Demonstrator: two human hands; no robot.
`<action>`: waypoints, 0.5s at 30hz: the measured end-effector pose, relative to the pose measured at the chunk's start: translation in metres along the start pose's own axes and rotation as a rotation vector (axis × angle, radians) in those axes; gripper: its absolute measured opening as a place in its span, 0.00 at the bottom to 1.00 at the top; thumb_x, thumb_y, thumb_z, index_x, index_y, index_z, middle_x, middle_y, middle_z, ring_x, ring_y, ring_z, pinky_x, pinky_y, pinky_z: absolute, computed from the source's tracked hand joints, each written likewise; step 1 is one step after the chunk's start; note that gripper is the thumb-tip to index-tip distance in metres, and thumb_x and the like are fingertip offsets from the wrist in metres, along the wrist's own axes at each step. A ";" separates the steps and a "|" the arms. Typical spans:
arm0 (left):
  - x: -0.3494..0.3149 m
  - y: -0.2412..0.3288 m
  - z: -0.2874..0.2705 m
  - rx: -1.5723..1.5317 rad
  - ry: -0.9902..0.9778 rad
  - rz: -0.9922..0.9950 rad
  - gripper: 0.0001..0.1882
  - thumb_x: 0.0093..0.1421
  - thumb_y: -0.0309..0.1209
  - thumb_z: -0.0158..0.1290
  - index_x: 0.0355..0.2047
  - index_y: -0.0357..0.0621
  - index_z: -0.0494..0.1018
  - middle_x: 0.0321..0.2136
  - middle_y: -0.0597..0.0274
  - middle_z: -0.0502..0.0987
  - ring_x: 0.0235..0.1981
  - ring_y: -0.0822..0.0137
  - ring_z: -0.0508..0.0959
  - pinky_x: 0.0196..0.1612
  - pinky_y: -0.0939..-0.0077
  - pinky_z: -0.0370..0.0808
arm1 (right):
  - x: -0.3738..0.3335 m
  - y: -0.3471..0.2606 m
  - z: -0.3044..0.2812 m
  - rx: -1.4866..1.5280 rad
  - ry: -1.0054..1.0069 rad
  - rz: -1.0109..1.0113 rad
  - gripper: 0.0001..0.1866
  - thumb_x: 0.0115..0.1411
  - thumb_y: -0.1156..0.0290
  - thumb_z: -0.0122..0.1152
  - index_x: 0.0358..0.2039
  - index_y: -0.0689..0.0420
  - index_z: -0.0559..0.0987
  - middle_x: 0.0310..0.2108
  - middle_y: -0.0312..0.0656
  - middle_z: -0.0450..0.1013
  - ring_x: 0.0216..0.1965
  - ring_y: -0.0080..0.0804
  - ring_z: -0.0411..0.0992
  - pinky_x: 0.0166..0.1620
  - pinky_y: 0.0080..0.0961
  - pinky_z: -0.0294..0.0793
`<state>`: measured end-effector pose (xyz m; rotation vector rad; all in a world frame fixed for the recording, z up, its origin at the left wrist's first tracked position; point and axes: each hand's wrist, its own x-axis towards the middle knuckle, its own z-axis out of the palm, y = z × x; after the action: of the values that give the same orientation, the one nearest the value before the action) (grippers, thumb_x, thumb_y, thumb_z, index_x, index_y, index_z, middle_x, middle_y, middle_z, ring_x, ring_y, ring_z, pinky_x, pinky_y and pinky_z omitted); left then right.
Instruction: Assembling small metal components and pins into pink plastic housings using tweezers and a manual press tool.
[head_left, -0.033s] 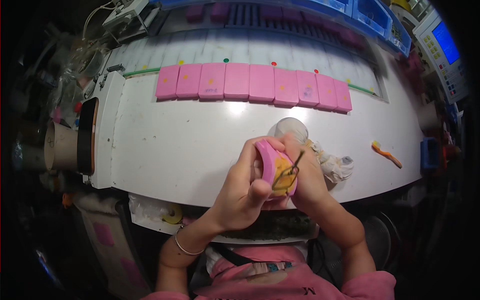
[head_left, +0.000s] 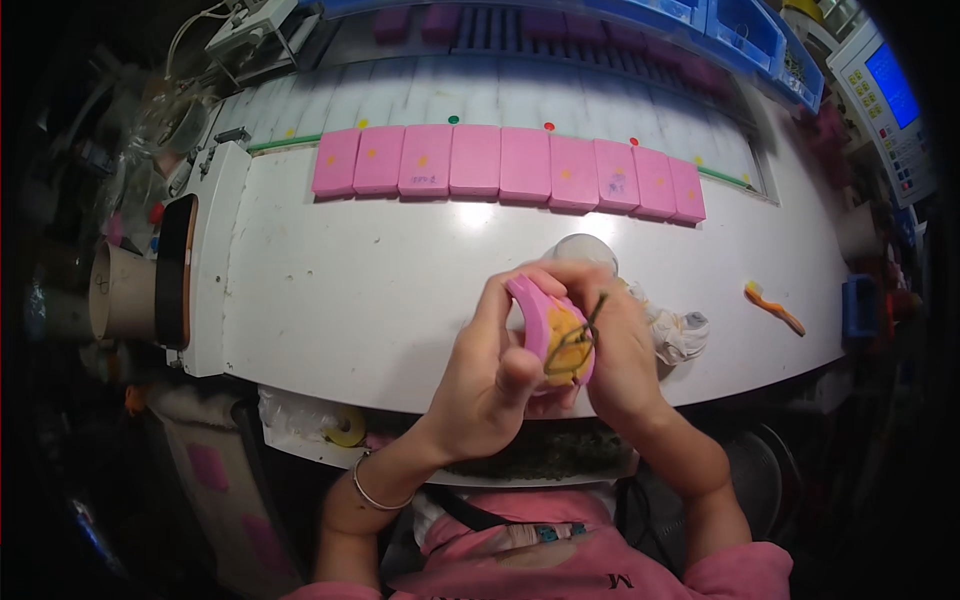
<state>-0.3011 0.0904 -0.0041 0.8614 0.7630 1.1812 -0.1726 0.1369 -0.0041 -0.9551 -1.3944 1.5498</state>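
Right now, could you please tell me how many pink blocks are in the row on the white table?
9: the pink blocks sit side by side along the green strip, beyond the left hand and right hand; none in the row looks hidden.

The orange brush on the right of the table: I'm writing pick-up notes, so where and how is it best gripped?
Likely by the orange brush's handle, the right hand coming from above and the near right. The yellow bristles sit at the far left end, while the slim handle slants nearer and rightward, so a pinch across it should avoid them.
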 end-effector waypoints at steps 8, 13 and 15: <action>0.006 -0.010 -0.002 0.150 0.180 0.109 0.34 0.59 0.61 0.31 0.43 0.39 0.59 0.26 0.59 0.72 0.22 0.76 0.73 0.20 0.87 0.67 | -0.022 -0.005 -0.021 -0.230 0.021 -0.295 0.09 0.51 0.82 0.58 0.34 0.62 0.74 0.36 0.41 0.67 0.32 0.24 0.65 0.33 0.16 0.63; 0.007 -0.012 -0.001 0.157 0.210 0.098 0.32 0.62 0.58 0.29 0.42 0.39 0.60 0.26 0.60 0.73 0.21 0.77 0.72 0.19 0.88 0.67 | -0.021 -0.007 -0.020 -0.304 0.022 -0.401 0.08 0.50 0.82 0.58 0.32 0.61 0.74 0.35 0.42 0.67 0.31 0.24 0.65 0.31 0.18 0.64; 0.008 -0.013 0.000 0.166 0.213 0.104 0.31 0.62 0.57 0.29 0.42 0.39 0.60 0.26 0.60 0.73 0.21 0.78 0.72 0.19 0.88 0.66 | -0.021 -0.013 -0.017 -0.342 0.018 -0.433 0.08 0.50 0.82 0.59 0.32 0.61 0.74 0.35 0.42 0.67 0.31 0.24 0.65 0.30 0.18 0.64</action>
<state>-0.2939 0.0958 -0.0162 0.9304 1.0100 1.3302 -0.1479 0.1243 0.0079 -0.7892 -1.7523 1.0000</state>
